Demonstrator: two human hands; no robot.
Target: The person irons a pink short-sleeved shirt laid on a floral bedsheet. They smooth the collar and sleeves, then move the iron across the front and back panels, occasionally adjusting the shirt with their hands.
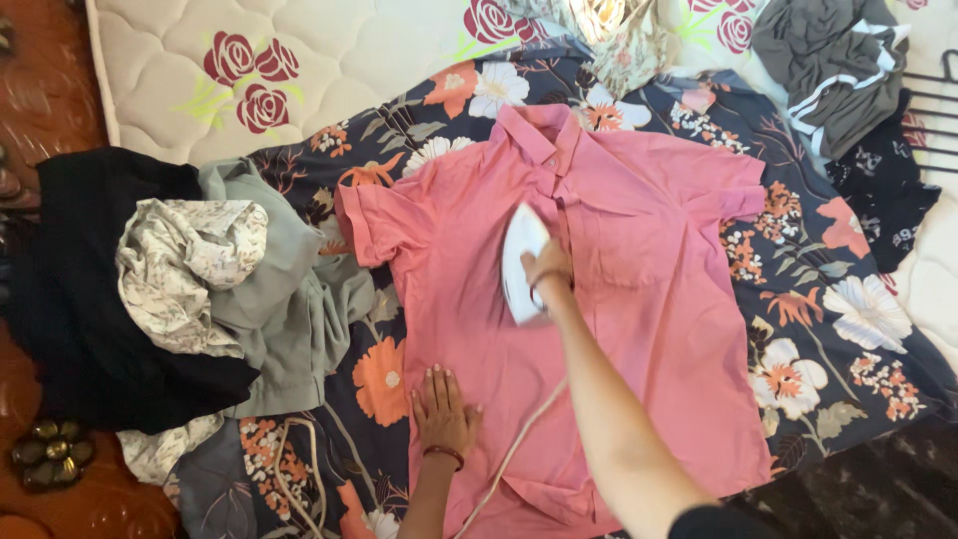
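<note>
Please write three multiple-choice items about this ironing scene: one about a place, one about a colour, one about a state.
1. Where does the left hand rest?
A. on the shirt's lower edge
B. on the collar
C. on the black cloth

2. What colour is the shirt?
A. green
B. pink
C. white

3. How does the shirt lie?
A. folded in half
B. rolled up
C. spread flat, collar away from the person

Answers:
1 A, its palm presses the hem.
2 B, the fabric is pink all over.
3 C, both sleeves lie spread while the right hand holds the white iron on it.

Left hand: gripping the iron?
No, the left hand lies flat on the pink shirt; the right hand holds the white iron.
</note>
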